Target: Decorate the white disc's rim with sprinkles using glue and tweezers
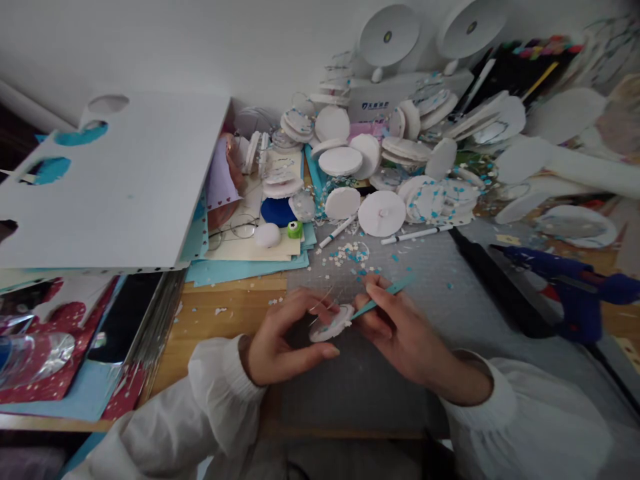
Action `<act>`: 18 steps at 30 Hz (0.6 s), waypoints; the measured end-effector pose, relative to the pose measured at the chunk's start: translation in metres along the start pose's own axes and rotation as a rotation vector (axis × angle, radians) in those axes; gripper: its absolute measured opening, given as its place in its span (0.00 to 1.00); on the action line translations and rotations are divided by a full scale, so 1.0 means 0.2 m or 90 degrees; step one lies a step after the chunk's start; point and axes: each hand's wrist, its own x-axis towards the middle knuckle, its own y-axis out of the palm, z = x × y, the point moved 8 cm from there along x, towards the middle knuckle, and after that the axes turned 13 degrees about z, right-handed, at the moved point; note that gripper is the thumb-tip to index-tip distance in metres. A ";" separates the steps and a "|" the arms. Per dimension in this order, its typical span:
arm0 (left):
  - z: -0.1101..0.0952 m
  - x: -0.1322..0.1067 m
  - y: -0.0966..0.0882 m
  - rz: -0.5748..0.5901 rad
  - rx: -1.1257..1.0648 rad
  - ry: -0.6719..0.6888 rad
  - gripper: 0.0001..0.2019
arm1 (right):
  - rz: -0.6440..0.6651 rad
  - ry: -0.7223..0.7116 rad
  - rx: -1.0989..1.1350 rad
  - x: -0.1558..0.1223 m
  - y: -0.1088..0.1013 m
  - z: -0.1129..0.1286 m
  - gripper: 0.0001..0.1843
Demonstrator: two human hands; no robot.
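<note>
Head view: working over a gray mat [355,400] on a wooden counter [205,320]. Holding a small white disc [329,329] in the left grip [285,337], tilting it just above the mat, curling fingers over its upper side and bringing the thumb close to its near edge; showing thin wires [323,300] rising beside those fingers. Pinching a slim teal tool [400,283] narrowly in the right grip [407,330], pointing its tip at the right edge of the disc, too small to tell whether touching. Showing loose white and blue bits [350,255] scattered just beyond, then two white pens [417,235] lying before a crowded pile of white discs [383,213], some wound with blue-and-white strands. Seeing a green punch [295,229] and a white oval case [267,235] to the left, sitting on stacked papers near glasses [243,228]. Finding a white board [130,167] with round cut-outs farther left, near a clear bottle [40,360]. Having a blue glue gun [575,287] on the right, lying beside a long black object [495,287]. Facing two round white lamps [389,33] along the back wall.
</note>
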 end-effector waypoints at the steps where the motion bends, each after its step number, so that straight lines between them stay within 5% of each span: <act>1: 0.00 0.00 0.00 0.001 0.001 -0.001 0.11 | -0.003 0.002 -0.001 0.00 0.00 0.00 0.13; 18: -0.06 0.02 -0.04 -0.028 0.057 0.055 0.11 | 0.012 -0.094 -0.200 -0.04 0.02 0.09 0.07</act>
